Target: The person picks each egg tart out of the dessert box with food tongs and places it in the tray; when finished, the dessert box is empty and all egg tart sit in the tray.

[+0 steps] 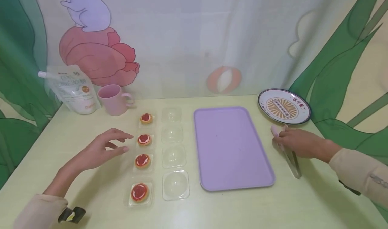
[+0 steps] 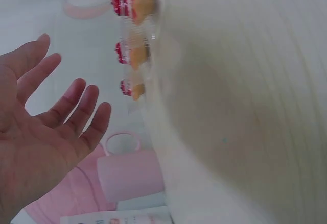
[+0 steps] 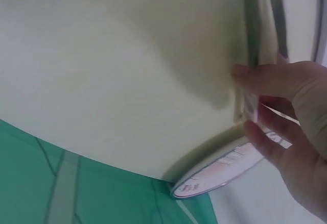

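My right hand (image 1: pixel 298 142) pinches a pair of metal tongs (image 1: pixel 292 166) with pink tips, between the purple tray and the plate. In the right wrist view, thumb and fingers close around the tongs (image 3: pixel 263 25) near their pink end. My left hand (image 1: pixel 103 148) hovers left of a column of small red-topped tarts (image 1: pixel 142 161), holding nothing. Its fingers are spread and relaxed in the left wrist view, with tarts (image 2: pixel 137 53) beyond them. Each tart sits in a clear plastic base. Beside that column runs a row of clear domed lids (image 1: pixel 173 156).
A purple tray (image 1: pixel 233 148) lies right of the lids. At the back right a patterned plate (image 1: pixel 283 106) rests close to the curtain. Back left, a pink mug (image 1: pixel 112 102) stands next to a white spouted pouch (image 1: pixel 74 92). A printed curtain (image 1: pixel 182 40) hangs behind the table.
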The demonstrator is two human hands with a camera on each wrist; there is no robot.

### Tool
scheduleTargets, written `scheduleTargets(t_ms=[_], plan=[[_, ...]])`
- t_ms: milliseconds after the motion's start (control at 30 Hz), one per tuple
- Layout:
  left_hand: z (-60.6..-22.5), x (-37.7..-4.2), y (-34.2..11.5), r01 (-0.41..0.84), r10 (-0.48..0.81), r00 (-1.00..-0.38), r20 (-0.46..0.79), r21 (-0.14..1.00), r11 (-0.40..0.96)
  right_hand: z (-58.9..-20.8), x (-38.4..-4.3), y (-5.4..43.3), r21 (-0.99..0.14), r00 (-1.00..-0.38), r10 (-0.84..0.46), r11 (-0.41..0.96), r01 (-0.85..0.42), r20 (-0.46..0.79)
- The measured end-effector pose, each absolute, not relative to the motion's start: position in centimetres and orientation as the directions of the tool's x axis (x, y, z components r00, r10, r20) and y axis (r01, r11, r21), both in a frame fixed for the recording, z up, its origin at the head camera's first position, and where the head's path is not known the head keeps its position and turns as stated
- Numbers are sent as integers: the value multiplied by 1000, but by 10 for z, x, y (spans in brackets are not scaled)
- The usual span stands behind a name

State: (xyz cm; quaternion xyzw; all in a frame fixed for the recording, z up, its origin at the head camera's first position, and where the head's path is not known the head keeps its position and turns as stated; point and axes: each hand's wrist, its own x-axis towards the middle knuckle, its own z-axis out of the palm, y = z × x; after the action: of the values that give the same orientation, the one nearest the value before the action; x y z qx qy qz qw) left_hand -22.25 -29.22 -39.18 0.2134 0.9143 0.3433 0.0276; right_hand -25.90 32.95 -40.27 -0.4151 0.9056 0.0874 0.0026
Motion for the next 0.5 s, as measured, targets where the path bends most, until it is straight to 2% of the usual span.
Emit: scheduleTargets(t_ms=[167,300,400,500], plan=[[-387,-207,-293,441,484,-868,112,625,645,-409,-256,337,113,-660,-748,651,-750,-69],[-390,-197,-292,506,564,-815,130,633,586,-414,-253,344,132,-619,-785,613,-779,-5],[-392,-190,-291,500,602,-795,77,645,578,-418,-254,347,149,-580,-813,581,-800,56],[-390,-184,-288,451,614,-788,-32,649,613,-421,-254,348,154,-559,-824,566,-810,93]])
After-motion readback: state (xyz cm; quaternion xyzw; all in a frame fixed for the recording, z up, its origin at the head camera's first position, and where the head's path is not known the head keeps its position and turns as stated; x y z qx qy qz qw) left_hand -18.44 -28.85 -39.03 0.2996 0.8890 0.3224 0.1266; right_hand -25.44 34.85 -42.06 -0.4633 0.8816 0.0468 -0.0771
